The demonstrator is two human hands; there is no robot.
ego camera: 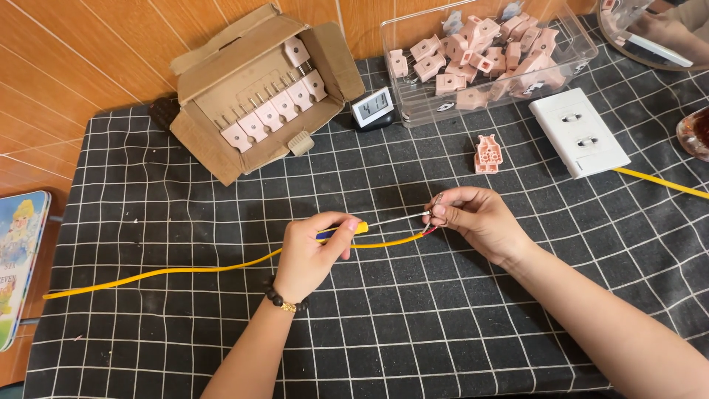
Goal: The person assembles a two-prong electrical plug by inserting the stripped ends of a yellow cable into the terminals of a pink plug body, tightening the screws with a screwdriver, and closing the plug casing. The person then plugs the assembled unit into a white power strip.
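Observation:
My left hand (pixel 314 251) grips a screwdriver (pixel 347 230) with a yellow and blue handle; its thin metal shaft points right toward my right hand (pixel 473 218). The right hand pinches the stripped end of a yellow cable (pixel 185 270), where red wire and bare strands show at the fingertips. The cable runs left across the black grid-patterned cloth (pixel 413 325) to its left edge. A single pink plug part (pixel 487 154) lies on the cloth just beyond my right hand.
A cardboard box (pixel 244 89) holding a row of pink plug parts sits at the back left. A clear plastic bin (pixel 491 55) of pink parts stands at the back. A small digital clock (pixel 372 108) and a white wall socket (pixel 578 133) with a yellow cable lie nearby.

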